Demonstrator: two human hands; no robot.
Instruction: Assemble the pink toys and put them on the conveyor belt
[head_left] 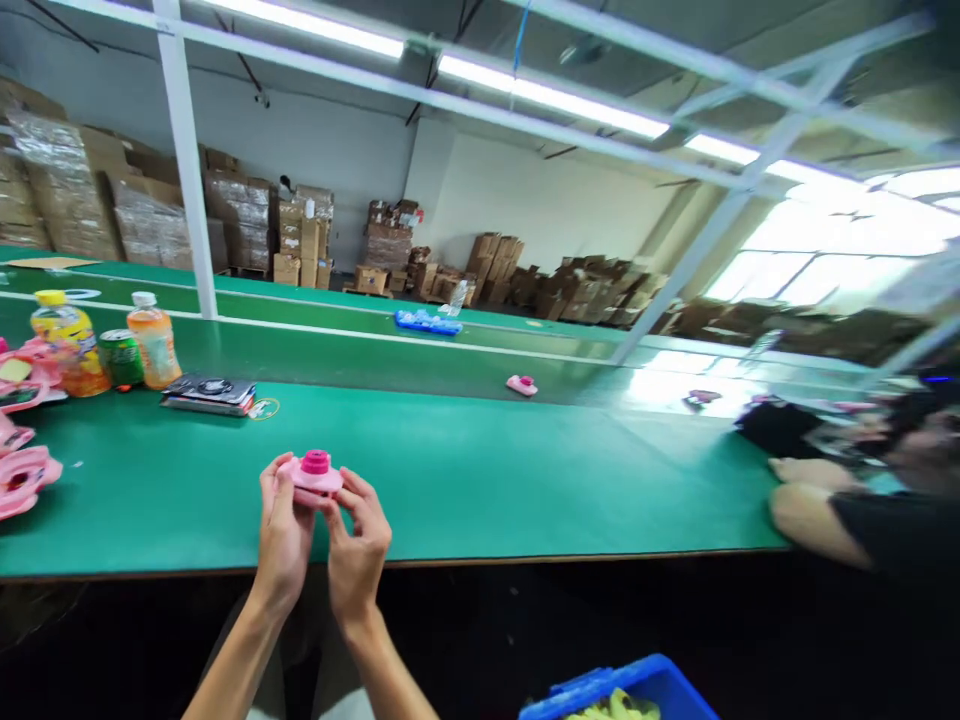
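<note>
Pink piece (313,477) between fingers (351,497) of both hands

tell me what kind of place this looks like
Probably a factory assembly floor: a long green workbench runs beside what looks like a conveyor belt carrying small pink parts, and stacks of cardboard boxes, some wrapped in plastic, stand behind.

A long, smooth, light-green tabletop (540,480) is running beside a darker green belt (360,365). Molded pink plastic parts (26,480) are lying at the tabletop's left end. Near them, a yellow-capped bottle (69,345), a green can (121,360) and a white-capped orange bottle (154,345) are standing upright, and a dark flat stack (210,393) is resting just beside a thin yellow loop (265,408). A pink piece with a magenta knob (523,385) is sitting on the belt.
</note>
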